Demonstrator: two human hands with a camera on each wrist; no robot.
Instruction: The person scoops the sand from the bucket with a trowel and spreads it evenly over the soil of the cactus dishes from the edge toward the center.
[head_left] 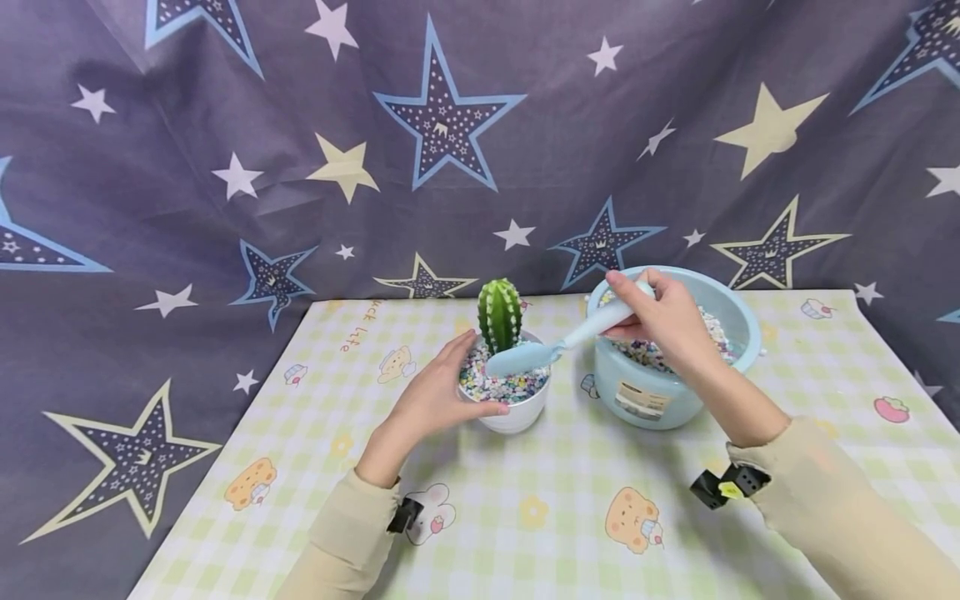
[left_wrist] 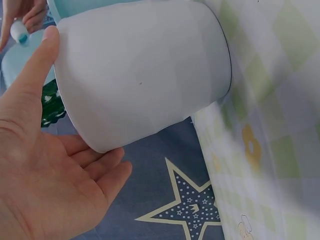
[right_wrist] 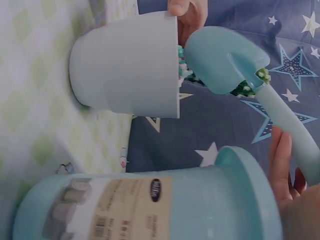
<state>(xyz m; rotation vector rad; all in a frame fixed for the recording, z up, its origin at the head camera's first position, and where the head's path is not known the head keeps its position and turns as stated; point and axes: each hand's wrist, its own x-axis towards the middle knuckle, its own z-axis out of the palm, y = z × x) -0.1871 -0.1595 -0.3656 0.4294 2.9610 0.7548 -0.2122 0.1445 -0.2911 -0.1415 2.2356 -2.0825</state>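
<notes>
A white plant pot [head_left: 517, 414] stands on the table, filled with small multicoloured pebbles [head_left: 525, 385] around a green cactus [head_left: 500, 317]. My left hand [head_left: 435, 392] holds the pot at its rim from the left, thumb on the near side and fingers on the far side. In my right hand [head_left: 667, 325] is a light blue trowel [head_left: 521, 358], gripped by its handle. Its blade lies over the pebbles beside the cactus; in the right wrist view the back of the trowel blade [right_wrist: 220, 57] shows, partly covering the cactus.
Right of the pot stands a light blue bucket [head_left: 682, 408] with a paper label and more pebbles [head_left: 648, 356] inside, below my right hand. A green checked cloth [head_left: 562, 467] with cartoon prints covers the table. Behind hangs a dark curtain [head_left: 300, 92] with stars.
</notes>
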